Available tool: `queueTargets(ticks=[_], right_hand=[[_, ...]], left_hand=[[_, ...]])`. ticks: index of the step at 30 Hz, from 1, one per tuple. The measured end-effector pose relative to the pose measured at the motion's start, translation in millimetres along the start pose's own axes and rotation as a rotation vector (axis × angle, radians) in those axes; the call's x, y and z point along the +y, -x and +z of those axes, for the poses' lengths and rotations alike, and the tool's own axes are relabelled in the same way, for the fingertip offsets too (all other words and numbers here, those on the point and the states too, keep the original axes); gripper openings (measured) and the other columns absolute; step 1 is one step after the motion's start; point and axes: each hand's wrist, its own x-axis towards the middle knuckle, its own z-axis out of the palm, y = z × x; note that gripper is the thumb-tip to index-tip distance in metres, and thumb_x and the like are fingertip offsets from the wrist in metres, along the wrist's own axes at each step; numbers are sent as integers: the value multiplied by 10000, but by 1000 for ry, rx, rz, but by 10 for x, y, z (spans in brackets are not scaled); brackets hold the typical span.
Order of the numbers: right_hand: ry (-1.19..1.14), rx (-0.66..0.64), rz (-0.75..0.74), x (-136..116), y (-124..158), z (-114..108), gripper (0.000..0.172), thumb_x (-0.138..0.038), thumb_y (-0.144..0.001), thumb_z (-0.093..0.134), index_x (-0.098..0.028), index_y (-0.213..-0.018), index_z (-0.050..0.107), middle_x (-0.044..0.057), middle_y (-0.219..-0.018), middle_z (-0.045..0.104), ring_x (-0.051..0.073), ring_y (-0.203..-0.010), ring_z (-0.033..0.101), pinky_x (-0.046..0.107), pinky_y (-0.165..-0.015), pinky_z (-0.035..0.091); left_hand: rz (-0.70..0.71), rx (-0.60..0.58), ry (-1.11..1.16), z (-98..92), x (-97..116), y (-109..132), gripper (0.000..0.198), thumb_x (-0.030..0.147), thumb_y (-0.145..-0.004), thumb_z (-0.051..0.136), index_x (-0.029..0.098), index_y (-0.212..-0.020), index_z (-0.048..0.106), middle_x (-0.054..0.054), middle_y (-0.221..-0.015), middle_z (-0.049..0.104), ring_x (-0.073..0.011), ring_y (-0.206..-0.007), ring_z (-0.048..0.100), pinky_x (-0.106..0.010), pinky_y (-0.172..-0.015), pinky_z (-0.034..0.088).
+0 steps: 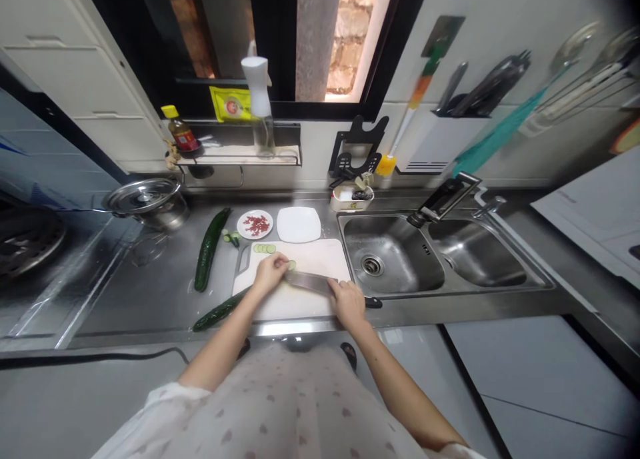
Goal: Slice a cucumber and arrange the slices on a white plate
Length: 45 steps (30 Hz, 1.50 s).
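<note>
My left hand [271,272] is over the white cutting board [300,307], its fingers pinching a pale green cucumber slice [291,265] beside the blade's tip. In my right hand [349,300] is a broad kitchen knife [313,282], its blade pointing left across the board and its black handle showing past the hand. A short row of cucumber slices [264,248] lies at the board's upper left. One cucumber [220,312] reaches from the counter onto the board, partly hidden by my left forearm. Another, whole cucumber [211,251] lies further left.
Behind the board sit a round plate [241,227] of chopped red pieces and a square white plate [299,224]. Small cucumber pieces [231,237] lie nearby. A lidded steel pot [150,202] stands left; a double sink [393,252] with a black faucet [443,199] is right.
</note>
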Motion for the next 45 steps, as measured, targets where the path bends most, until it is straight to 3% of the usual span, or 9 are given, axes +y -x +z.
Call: queueTargets(ticks=[5,10,17,27,35,45], right_hand=[[-28,-42,48,76,9,28,421,-220,-872,530,-239,-1290,572,93,-1024,667,221,-985,543,309,-818,319],[-54,-55,52,72,-3,39,416,-223,-869,524,-238,-1282,578,85,-1021,674,223,-987,548,308,-827,326],[-75,-49,54,50,-32,26,421,-212,-862,519,-243,-1278,580,77,-1003,675,216,-973,551,300,-818,326],[-85,-43,66,66,-43,9,402,-222,-862,531,-240,-1258,594,76,-1005,680,218,-988,553,301,-832,323],[-114,-49,87,63,-49,47,415,-213,-859,526,-242,-1268,591,74,-1016,685,214,-995,559,294,-838,328],[-147,-42,89,61,-15,44,421,-206,-853,522,-234,-1266,603,78,-1020,694,211,-1002,568,292,-856,347]], left_hand=[[-159,162,-22,-64,-237,-231,138,278,-752,640,177,-836,683,-37,-778,694,-167,-759,637,-281,-734,488],[-266,149,-188,-108,-360,-440,171,260,-753,639,165,-880,702,-62,-829,718,-178,-776,640,-280,-734,466],[-255,137,-327,-29,-456,-641,185,210,-781,583,185,-926,695,-67,-888,725,-196,-834,638,-280,-755,441],[-148,83,-482,-29,-403,-615,245,205,-836,510,204,-1011,682,-95,-1008,709,-238,-950,619,-322,-829,428],[-154,41,-632,-52,-323,-608,236,254,-863,490,190,-863,717,-134,-979,689,-278,-962,605,-379,-856,416],[-149,14,-600,-104,-326,-577,232,288,-850,539,220,-946,739,-127,-1051,686,-282,-1046,583,-385,-908,414]])
